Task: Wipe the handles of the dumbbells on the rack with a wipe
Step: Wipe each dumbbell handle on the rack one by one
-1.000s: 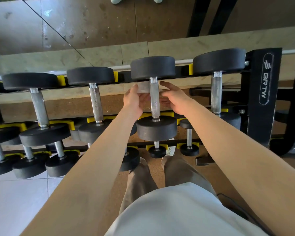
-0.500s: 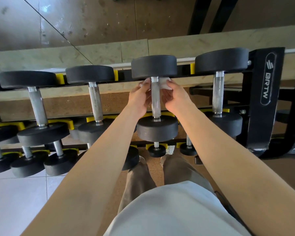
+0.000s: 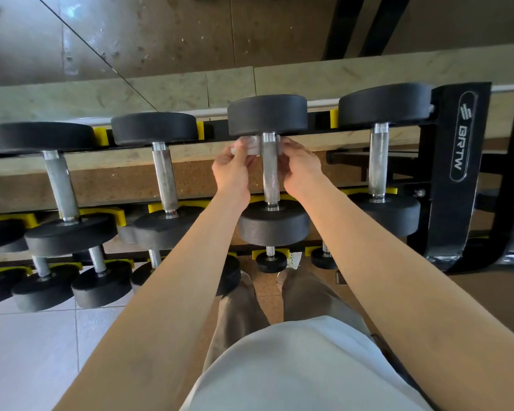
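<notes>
A black dumbbell with a knurled steel handle [image 3: 270, 176] lies on the top tier of the rack, third from the left. A white wipe [image 3: 251, 145] passes behind the far end of that handle, just under the far weight head. My left hand [image 3: 233, 170] pinches the wipe's left end. My right hand [image 3: 300, 169] grips the right end, which is mostly hidden by its fingers. Both hands sit on either side of the handle.
Other dumbbells [image 3: 163, 173] lie left and right on the same tier, with smaller ones [image 3: 101, 280] on the lower tiers. The black rack upright [image 3: 457, 161] stands at the right. A mirror wall is behind. My legs stand close to the rack.
Both hands moved up the handle toward the far weight head, and the wipe now stretches behind the handle between them.
</notes>
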A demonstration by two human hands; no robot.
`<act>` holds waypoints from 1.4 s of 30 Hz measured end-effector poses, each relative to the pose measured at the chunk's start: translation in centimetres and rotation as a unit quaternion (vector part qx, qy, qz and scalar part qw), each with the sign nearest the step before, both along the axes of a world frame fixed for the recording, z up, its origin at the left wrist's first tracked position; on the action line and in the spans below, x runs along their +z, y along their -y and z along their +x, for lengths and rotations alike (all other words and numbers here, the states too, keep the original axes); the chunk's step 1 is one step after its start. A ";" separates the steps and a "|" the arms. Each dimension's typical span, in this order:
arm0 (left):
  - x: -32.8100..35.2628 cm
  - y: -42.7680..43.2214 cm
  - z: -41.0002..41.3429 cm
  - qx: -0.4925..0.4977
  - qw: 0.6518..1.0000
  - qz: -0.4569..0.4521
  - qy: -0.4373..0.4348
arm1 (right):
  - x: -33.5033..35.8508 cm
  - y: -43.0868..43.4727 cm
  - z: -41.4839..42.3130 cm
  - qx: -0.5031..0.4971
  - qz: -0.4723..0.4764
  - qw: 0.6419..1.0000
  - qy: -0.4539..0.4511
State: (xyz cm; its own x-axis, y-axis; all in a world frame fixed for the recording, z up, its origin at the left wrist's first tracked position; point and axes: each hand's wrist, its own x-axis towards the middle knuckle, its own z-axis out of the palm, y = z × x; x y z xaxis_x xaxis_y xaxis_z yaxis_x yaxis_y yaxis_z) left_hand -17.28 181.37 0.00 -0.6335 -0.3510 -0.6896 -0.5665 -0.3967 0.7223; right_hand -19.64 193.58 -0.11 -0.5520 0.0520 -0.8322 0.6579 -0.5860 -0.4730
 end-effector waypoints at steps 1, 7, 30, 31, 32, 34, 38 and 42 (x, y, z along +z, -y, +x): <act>0.0 -0.4 -0.3 -0.030 0.999 -0.017 0.001 | 0.2 -0.4 0.3 -0.015 0.033 0.999 -0.018; -0.1 -0.4 -0.1 -0.069 0.997 -0.027 0.033 | 0.7 -0.8 1.5 -0.025 0.070 0.997 0.009; -0.8 3.3 4.0 -0.301 0.932 -0.191 0.069 | -0.1 -3.7 4.4 0.445 0.405 0.793 -0.094; -0.8 2.6 3.9 -0.358 0.909 -0.202 0.072 | 0.0 -4.5 4.4 0.476 0.424 0.766 -0.086; -0.8 2.0 3.9 -0.403 0.886 -0.217 0.074 | 0.0 -5.1 4.4 0.500 0.436 0.744 -0.078; -0.7 1.8 4.1 -0.428 0.871 -0.231 0.071 | -0.1 -5.7 4.5 0.536 0.443 0.715 -0.078; -0.3 4.1 5.4 -0.393 0.891 -0.213 0.084 | -0.4 -4.6 4.5 0.590 0.416 0.684 -0.102; 0.3 5.2 6.0 -0.362 0.904 -0.214 0.081 | -0.3 -3.7 4.5 0.634 0.389 0.660 -0.107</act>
